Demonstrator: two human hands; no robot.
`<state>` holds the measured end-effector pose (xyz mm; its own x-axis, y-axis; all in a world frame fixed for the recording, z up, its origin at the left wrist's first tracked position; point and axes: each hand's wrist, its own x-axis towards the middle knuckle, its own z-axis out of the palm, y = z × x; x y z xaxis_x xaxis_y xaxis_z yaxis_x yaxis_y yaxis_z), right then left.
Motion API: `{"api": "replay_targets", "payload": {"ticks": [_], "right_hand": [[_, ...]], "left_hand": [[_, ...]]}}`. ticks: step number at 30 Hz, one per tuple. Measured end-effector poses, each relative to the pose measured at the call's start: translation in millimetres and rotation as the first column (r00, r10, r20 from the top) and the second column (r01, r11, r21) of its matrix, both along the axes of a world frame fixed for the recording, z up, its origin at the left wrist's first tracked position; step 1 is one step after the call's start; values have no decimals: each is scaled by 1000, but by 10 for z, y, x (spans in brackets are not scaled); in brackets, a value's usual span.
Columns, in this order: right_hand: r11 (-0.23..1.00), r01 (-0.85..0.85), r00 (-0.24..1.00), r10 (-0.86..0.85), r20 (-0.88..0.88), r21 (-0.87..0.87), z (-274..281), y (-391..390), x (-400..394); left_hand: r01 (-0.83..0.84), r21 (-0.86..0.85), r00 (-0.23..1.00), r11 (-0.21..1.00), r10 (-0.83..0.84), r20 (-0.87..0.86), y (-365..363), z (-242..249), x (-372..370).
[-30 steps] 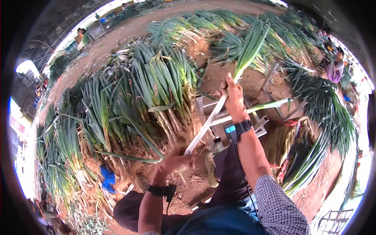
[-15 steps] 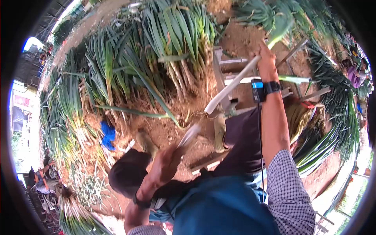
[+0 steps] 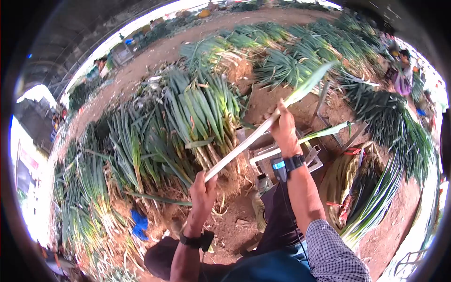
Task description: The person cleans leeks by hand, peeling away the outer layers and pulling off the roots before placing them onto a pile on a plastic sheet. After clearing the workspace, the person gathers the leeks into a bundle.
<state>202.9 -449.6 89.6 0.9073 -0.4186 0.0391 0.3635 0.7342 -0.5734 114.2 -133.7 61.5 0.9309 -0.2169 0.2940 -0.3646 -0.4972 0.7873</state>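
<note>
A long green onion (image 3: 246, 144) slants across the middle of the head view, its green leaf (image 3: 311, 85) pointing up and right. My right hand (image 3: 283, 128) is closed around its upper stalk, just below the green part. Around the lower white end, my left hand (image 3: 203, 195) is wrapped; the root tip is hidden there. Behind my right wrist a second green onion (image 3: 331, 131) rests across a light-coloured frame (image 3: 314, 157), apart from the one I hold.
Bundles of green onions (image 3: 202, 110) stand to the left, roots toward me. More green onions (image 3: 394, 124) are heaped on the right beside a tan sack (image 3: 339, 176). A blue cloth (image 3: 139, 224) lies at lower left. Another person (image 3: 403, 70) is at far right.
My left hand has moved up onto the onion's lower end; a blurred white thing seen in it earlier no longer shows. The onion and my right hand appear further left as the view tilts up.
</note>
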Motion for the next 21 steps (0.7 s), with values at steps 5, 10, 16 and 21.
{"api": "replay_targets", "payload": {"ticks": [5,10,16,21], "right_hand": [[988,-134,984,141,106,-75,-15,-261,-154],[994,-110,983,111,143,-13,-98,-327,-104],[980,-198,955,188,230,23,-137,-255,-65],[980,-200,951,190,244,15,-157,-99,-63]], "left_hand": [[143,-226,969,964,-182,-165,35,-191,79],[105,-368,828,924,-286,-482,83,-380,37],[-41,-605,588,795,-470,-658,105,-701,-15],[-42,-84,997,996,37,-63,31,-1021,34]]}}
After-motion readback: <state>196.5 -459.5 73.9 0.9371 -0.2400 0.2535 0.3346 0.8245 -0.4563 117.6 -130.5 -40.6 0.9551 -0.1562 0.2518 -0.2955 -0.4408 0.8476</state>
